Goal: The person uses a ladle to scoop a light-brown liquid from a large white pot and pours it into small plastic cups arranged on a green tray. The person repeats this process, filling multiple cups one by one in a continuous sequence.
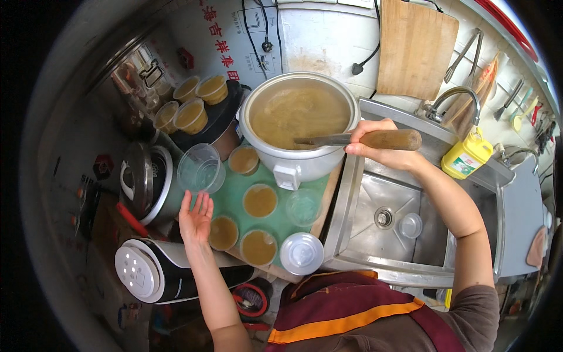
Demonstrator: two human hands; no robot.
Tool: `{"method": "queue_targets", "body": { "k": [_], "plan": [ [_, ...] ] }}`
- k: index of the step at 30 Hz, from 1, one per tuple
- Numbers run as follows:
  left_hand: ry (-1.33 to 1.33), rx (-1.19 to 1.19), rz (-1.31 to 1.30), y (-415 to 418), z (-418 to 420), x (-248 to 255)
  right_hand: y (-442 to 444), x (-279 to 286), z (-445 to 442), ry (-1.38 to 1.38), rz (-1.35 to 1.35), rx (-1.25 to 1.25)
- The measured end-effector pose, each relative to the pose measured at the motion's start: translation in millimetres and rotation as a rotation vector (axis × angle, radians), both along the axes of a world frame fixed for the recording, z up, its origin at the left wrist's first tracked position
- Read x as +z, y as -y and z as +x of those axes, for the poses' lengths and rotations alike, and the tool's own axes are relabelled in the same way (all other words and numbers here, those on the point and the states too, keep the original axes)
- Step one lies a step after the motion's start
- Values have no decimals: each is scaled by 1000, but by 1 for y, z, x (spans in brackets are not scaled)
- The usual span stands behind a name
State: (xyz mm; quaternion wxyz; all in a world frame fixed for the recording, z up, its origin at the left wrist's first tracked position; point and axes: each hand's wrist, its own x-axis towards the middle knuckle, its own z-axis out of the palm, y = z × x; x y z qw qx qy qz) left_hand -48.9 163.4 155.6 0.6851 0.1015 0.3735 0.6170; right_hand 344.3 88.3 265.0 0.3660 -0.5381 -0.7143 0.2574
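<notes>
My right hand [378, 145] grips the wooden handle of a metal utensil [327, 140], whose far end dips into brown liquid in a large white cooker pot [288, 165]. My left hand [196, 218] is palm up with fingers apart, at the rim of a clear plastic tub [201, 169]; whether it bears the tub's weight I cannot tell. Several round plastic tubs of brown liquid [260, 200] stand on a green board [283, 224]. Among them are a clear tub [303, 207] that looks empty and a stack of clear lids or tubs [301, 254].
More filled tubs [190, 115] sit on a black lid at the back left. A rice cooker [158, 185] and a black-and-white appliance [140, 270] stand left. At right are a steel sink [382, 246] with a small tub [411, 225], a faucet [457, 92] and a yellow jug [467, 154].
</notes>
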Motion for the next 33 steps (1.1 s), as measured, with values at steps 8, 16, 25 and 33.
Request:
{"method": "queue_targets", "body": {
  "k": [8,16,25,33],
  "plan": [
    [-15,-63,24,-13,14,5,3,7,22,-25,11,-42],
    [-66,-122,62,-29,25,20,-6,-12,48,-173,11,-194],
    [-135,-172,86,-73,48,34,-9,-24,78,-921,141,-433],
    [-765,-175,392,-113,114,65,12,-9,104,-1148,177,-525]
  ]
}}
